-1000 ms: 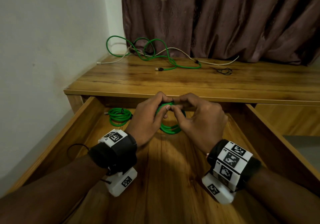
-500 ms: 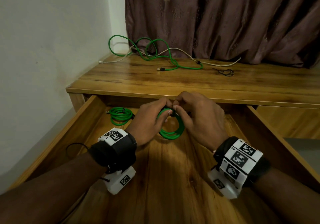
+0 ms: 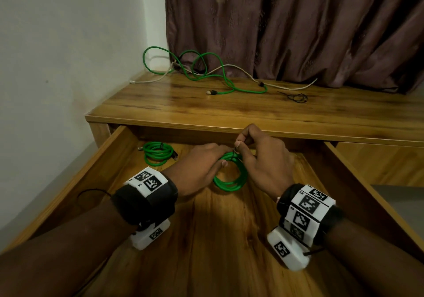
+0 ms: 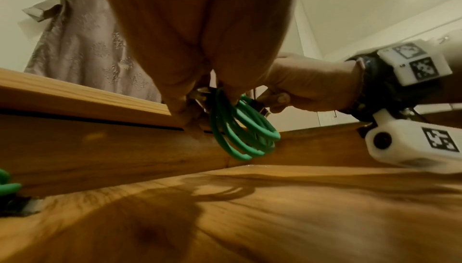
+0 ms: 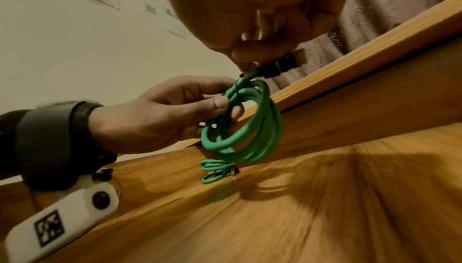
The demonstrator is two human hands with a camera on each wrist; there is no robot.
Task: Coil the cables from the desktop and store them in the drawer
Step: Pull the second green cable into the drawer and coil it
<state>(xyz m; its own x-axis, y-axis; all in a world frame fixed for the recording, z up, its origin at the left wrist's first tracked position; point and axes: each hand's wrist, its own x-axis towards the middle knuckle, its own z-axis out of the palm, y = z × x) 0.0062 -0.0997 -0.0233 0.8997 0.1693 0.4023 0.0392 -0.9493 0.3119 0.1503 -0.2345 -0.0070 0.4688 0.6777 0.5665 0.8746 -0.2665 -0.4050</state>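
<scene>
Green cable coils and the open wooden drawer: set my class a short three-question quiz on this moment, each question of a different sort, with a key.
1. True or false: the green coiled cable held by both hands already lies flat on the floor of the open wooden drawer.
2. Multiple choice: what does the right hand pinch at the top of that coil? A) a thin black tie B) a white plug C) nothing
3. Fill in: the second green coil lies in the drawer's far ____ corner.

Key
1. False: the left hand grips it upright above the floor.
2. A
3. left
</scene>
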